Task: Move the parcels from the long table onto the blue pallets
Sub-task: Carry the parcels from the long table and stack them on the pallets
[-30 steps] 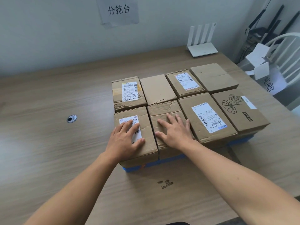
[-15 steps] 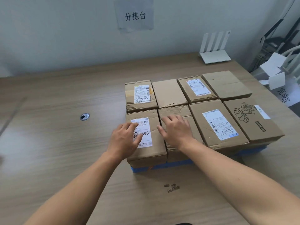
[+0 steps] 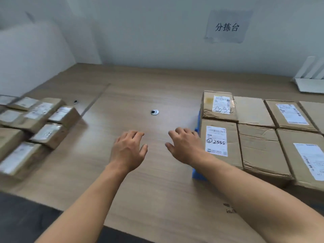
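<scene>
Fingers of the left hand are spread and slightly bent, gripping nothing; the fingers of the right hand are likewise loose and empty. Both hands hover palm-down above the worktop, side by side and apart. The right hand lies just beside the left edge of the blue pallet; whether it touches cannot be told.

The pallet carries a tight single layer of cardboard boxes; the nearest, a parcel marked 2555, sits at its near-left corner. The parcels to be moved, a loose pile of parcels, lie at the left end of the worktop, well apart from the hands and blurred. A cable grommet sits between pile and pallet.

Judged step: reach for the next parcel.
- Select a parcel at the pile's near-right edge, free of neighbours.
- Place one hand on each opposite side, fingers under the bottom edge.
- Lift clear before traversing right.
- The layer in view shows no gap; expect to start a second layer, edges aligned.
</scene>
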